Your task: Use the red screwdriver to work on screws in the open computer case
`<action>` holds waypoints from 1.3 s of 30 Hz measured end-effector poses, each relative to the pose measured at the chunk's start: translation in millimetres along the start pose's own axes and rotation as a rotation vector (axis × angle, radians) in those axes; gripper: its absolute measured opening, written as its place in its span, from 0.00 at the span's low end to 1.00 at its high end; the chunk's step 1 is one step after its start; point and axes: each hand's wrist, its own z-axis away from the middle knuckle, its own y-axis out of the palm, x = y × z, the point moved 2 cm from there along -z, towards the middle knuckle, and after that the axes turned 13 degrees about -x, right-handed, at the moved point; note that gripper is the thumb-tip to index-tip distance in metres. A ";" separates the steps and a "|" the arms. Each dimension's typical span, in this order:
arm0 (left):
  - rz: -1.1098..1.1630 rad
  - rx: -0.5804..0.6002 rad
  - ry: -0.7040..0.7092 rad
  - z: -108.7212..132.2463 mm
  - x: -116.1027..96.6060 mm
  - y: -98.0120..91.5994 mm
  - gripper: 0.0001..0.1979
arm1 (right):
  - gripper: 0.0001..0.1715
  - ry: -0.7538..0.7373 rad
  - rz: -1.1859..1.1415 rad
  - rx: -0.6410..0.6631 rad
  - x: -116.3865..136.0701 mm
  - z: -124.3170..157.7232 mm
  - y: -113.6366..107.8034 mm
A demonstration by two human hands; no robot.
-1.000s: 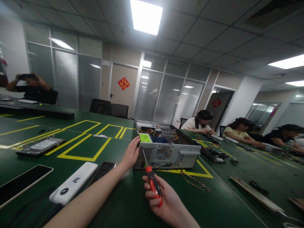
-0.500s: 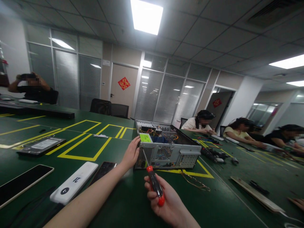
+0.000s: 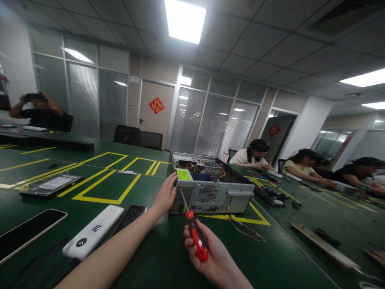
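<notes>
An open desktop computer case [image 3: 224, 198] lies on its side, its rear panel facing me. Wires and a power supply [image 3: 184, 174] with a yellow-green label show inside. My left hand [image 3: 166, 193] holds the case's left rear corner, fingers closed against its side beside the power supply. A red and black screwdriver [image 3: 197, 239] is wrapped in the fingers of my right hand [image 3: 210, 249]. Its shaft points up and away, with the tip at the perforated grille on the left of the rear panel. Whether it sits in a screw is too small to tell.
To the left lie a hard drive [image 3: 52, 184], a phone [image 3: 31, 233], a white device marked 21 [image 3: 94, 230] and a dark phone [image 3: 130, 218]. On the right are glasses [image 3: 246, 229], a black power tool [image 3: 272, 196] and a light flat bar [image 3: 323, 245]. Several people sit around the table.
The screwdriver's handle has turned in my right hand, showing more red on its side. My left hand and the case stay in place.
</notes>
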 end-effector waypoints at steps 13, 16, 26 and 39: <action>-0.010 0.009 -0.007 0.8 -0.1 -0.2 0.22 | 0.17 -0.014 -0.073 0.041 0.5 -3.1 0.0; -0.006 0.002 -0.005 0.6 -0.3 -0.1 0.21 | 0.16 -0.041 -0.046 0.007 -0.8 -3.3 0.6; -0.008 0.014 -0.022 1.9 1.7 0.7 0.22 | 0.19 -0.111 0.228 0.035 16.1 -1.0 -18.9; -0.021 0.018 -0.027 -0.6 -3.0 -2.0 0.21 | 0.18 -0.449 0.982 -0.384 38.3 -16.6 -88.6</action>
